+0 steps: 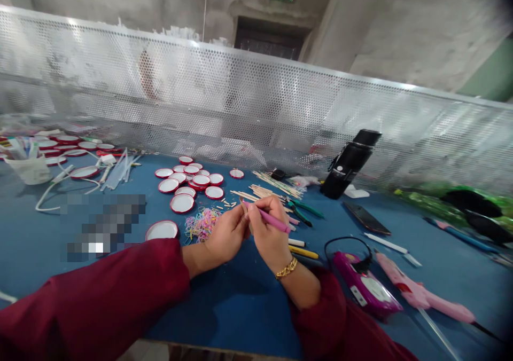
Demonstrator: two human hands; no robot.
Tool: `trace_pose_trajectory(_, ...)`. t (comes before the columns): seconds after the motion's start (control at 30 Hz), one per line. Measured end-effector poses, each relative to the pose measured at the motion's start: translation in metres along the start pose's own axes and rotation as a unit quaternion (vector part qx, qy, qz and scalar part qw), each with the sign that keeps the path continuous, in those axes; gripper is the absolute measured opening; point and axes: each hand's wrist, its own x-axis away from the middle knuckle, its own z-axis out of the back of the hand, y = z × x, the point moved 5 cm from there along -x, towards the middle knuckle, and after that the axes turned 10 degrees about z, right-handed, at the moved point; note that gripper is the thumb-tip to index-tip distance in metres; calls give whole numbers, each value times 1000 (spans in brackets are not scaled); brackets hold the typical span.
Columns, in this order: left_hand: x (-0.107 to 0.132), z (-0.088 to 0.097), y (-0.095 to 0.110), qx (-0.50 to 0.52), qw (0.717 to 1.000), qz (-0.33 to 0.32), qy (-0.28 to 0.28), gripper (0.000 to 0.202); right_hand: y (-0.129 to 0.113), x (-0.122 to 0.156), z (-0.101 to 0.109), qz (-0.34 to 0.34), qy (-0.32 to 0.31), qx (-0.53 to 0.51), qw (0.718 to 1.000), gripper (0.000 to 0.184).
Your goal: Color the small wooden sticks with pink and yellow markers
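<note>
My right hand is closed around a pink pen, held slanted with its tip end toward my left hand. The left fingers are pinched together right by that tip. A small, thin brownish piece seems to stick out between them, too small to name. Just left of my left hand lies a tangled heap of colourful rubber bands. Beyond the hands are a few short wooden pieces and a bundle of thin wooden sticks.
Red-rimmed white lids lie left of centre. Green-handled pliers, a black bottle, a phone, a purple device and a pink glue gun are on the right. A perforated metal screen stands behind the table.
</note>
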Motion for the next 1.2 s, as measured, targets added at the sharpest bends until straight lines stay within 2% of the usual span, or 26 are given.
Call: trace_pose_trajectory(1.2,0,-1,0,5,1000,-2,0,38,-2,0,1,6,21,-16,1000,13)
